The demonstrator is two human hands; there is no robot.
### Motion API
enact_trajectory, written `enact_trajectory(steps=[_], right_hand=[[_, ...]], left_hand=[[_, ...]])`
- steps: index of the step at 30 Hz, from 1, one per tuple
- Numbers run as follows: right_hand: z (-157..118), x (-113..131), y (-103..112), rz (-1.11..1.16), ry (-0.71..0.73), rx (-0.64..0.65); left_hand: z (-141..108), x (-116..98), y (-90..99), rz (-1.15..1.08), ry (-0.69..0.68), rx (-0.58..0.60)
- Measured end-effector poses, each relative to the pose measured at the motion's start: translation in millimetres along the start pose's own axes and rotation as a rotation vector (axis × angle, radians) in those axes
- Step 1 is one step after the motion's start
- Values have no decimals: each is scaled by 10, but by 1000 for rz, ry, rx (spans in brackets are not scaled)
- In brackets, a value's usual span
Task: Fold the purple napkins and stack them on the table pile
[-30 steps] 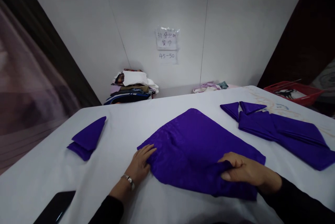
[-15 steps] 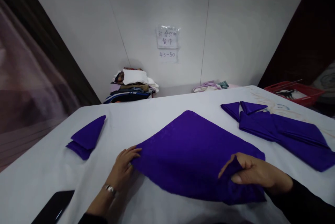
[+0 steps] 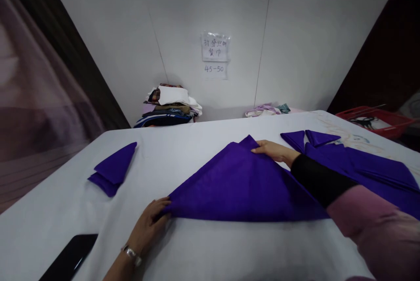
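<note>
One purple cloth [image 3: 229,189], spread wide a second ago, now lies doubled into a triangle on the white table [image 3: 203,250] — one fold made. Right hand [image 3: 274,150] pinches its far corner; left hand [image 3: 147,224] grips the left tip.

Dim, cool, diffuse light covers the white table [image 3: 157,154]. Behind it, the wall [image 3: 183,9] dulls toward the top; right of it, a dark panel [image 3: 380,49] sinks nearly to black. Left of it, the curtain [image 3: 42,97] looks blurred and stretched. Soft shadow edges the left hand [image 3: 149,224] on the table.
</note>
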State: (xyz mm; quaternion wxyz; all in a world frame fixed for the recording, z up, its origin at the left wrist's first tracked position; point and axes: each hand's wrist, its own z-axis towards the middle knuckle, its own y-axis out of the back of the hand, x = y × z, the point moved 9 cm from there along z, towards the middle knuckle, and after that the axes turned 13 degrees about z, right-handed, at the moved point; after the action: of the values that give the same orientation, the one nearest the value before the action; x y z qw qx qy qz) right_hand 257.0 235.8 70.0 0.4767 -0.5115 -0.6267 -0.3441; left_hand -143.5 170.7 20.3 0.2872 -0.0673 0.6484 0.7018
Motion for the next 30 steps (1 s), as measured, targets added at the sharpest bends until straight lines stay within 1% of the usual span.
enact_trajectory(steps=[2, 5, 9, 11, 14, 17, 21, 25, 30], right_hand=[[270, -36, 99, -71, 12, -84], [566, -154, 174, -172, 20, -182], [826, -268, 253, -354, 41, -301], [934, -294, 287, -446, 40, -328], [1073, -303, 342, -580, 31, -348], [1165, -297, 380, -696, 31, -366], [1218, -293, 383, -808, 54, -403], [1232, -286, 374, -878, 84, -459], [1228, -266, 346, -950, 115, -502]], left_hand=[[-5, 65, -3, -36, 78, -27], [-11, 178, -34, -76, 153, -84], [-1, 314, -5, -75, 251, -195], [14, 335, 16, -73, 285, -219], [30, 318, 52, -58, 301, -238], [19, 330, 81, -63, 327, -263], [-13, 410, 78, -75, 399, -274], [-31, 459, 94, -36, 446, -280], [-33, 447, 138, 33, 466, -263]])
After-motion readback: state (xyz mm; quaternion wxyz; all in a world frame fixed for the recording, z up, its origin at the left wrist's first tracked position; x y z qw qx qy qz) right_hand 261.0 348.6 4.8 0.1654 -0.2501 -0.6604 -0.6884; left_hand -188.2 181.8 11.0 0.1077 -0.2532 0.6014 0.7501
